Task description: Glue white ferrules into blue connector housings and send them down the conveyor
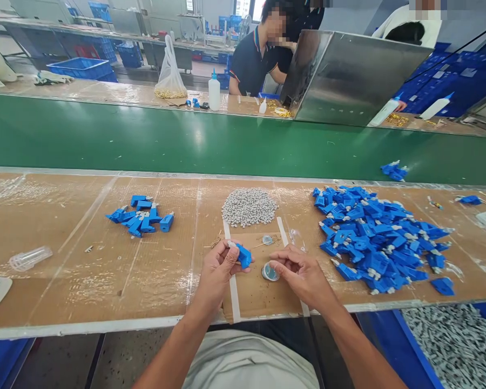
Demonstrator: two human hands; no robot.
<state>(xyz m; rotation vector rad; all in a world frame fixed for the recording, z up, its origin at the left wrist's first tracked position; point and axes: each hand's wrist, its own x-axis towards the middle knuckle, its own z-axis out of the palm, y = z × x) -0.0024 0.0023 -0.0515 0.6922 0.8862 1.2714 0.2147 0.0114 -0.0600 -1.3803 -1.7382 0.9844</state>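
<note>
Between thumb and fingers, my left hand (222, 263) grips a blue plastic piece (243, 256) with a whitish tip. My right hand (298, 271) has its fingers pinched together at the edge of a small round dish (269, 272) with a grey, shiny inside. Whatever those fingers hold, if anything, is too small or hidden to name. Both hands are over a cardboard sheet (255, 302) edged with white tape. Behind them lie a small clear round lid or dish (267, 240) with a thin stick beside it, and a heap of small grey pellets (249, 207).
A big pile of blue pieces (372, 237) covers the right; a smaller group (140, 220) lies left. A clear plastic cup (30, 258) rests far left. Beyond runs a green belt (186, 140), with a co-worker (253, 65) behind it. A bin of grey parts (457, 340) stands lower right.
</note>
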